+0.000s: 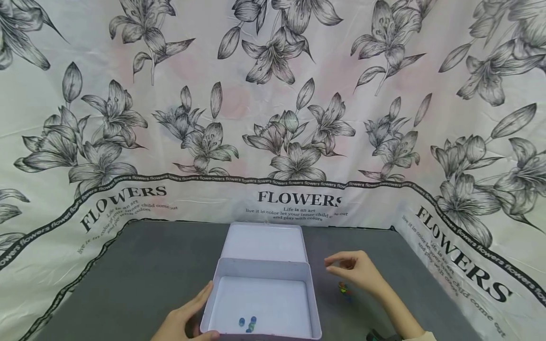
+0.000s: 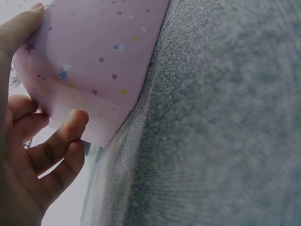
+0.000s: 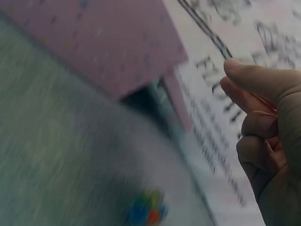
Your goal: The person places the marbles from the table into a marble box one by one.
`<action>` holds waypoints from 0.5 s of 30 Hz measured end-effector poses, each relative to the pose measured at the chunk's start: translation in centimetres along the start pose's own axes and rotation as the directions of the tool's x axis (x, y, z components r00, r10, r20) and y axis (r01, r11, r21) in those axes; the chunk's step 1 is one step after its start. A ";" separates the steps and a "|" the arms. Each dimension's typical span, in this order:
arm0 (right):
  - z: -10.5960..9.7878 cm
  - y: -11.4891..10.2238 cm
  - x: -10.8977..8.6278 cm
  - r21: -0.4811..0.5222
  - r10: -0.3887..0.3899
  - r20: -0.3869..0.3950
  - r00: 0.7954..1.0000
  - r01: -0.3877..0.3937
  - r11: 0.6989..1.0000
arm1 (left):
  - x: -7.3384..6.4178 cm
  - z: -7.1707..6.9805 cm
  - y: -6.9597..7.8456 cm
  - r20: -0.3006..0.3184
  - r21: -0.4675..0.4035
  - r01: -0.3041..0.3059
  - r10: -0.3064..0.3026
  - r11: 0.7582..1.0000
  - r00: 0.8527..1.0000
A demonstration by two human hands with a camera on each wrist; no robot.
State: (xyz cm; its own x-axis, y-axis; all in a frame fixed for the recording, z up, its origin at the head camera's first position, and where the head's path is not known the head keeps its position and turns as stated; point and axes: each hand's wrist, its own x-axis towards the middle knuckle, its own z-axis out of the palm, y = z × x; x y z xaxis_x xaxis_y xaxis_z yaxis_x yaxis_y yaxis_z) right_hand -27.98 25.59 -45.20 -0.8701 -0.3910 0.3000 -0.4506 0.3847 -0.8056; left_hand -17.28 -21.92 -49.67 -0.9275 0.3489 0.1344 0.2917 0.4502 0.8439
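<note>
A lidded box (image 1: pixel 261 298), white inside, lies with its lid (image 1: pixel 265 241) folded back. Small rounded blue and green pieces (image 1: pixel 250 325) sit inside it by the front wall. My left hand (image 1: pixel 187 315) grips the front left corner, thumb at the front rim and fingers along the side. In the left wrist view the box's outer wall (image 2: pixel 89 61) is pink with stars. My right hand (image 1: pixel 351 271) hovers right of the box, thumb and index finger bent towards each other, nothing visible between them. Below it lies a small multicoloured cluster (image 1: pixel 343 288), blurred in the right wrist view.
A grey cloth surface (image 1: pixel 170 265) stretches around the box. Flower-printed fabric (image 1: pixel 294 142) hangs behind it and along both sides. A dark object (image 1: pixel 379 336) shows by the right forearm at the bottom edge.
</note>
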 end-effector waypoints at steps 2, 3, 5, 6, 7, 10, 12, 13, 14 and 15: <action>-0.4 0.9 -1.0 0.011 0.038 -0.033 0.999 -0.038 0.999 | -0.1 0.0 0.0 0.000 0.004 0.005 -0.005 1.000 1.000; -0.6 1.3 -1.5 0.019 0.056 -0.045 0.997 -0.055 0.998 | -0.1 0.0 0.0 -0.001 0.005 0.002 -0.002 1.000 1.000; -0.9 2.0 -2.5 0.031 0.082 -0.059 0.995 -0.080 0.996 | -0.1 0.0 -0.1 0.001 0.007 -0.002 0.002 1.000 1.000; -0.9 2.4 -3.0 0.032 0.092 -0.064 0.994 -0.090 0.995 | -0.1 0.0 -0.1 0.002 0.005 -0.003 0.003 1.000 1.000; -1.0 2.8 -3.5 0.027 0.097 -0.066 0.993 -0.095 0.995 | -0.1 0.0 -0.1 0.004 0.000 0.002 -0.002 1.000 1.000; -0.9 3.9 -4.7 0.022 0.117 -0.073 0.990 -0.116 0.993 | -0.1 0.0 0.0 0.011 -0.006 0.013 -0.013 1.000 1.000; -0.9 4.6 -5.4 0.011 0.125 -0.078 0.989 -0.124 0.992 | 0.0 -0.1 0.0 0.016 -0.015 0.035 -0.035 0.999 0.999; -0.8 4.9 -5.8 0.007 0.127 -0.080 0.989 -0.127 0.992 | 0.0 -0.1 0.1 0.020 -0.017 0.038 -0.038 0.999 0.999; -0.7 5.2 -6.1 0.004 0.127 -0.081 0.989 -0.128 0.992 | 0.0 -0.1 0.1 0.022 -0.017 0.040 -0.040 0.999 0.999; -0.7 5.5 -6.4 -0.001 0.122 -0.081 0.989 -0.122 0.992 | 0.0 -0.1 0.0 0.024 -0.016 0.036 -0.035 0.999 0.999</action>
State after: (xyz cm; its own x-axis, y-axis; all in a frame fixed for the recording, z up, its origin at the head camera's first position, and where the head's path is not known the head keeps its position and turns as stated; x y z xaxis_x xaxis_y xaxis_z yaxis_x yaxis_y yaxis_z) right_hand -25.05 30.77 -51.15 -0.9319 -0.2721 0.2400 -0.3409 0.4306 -0.8357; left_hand -17.29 -22.00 -49.57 -0.9314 0.3521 0.0922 0.2545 0.4491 0.8565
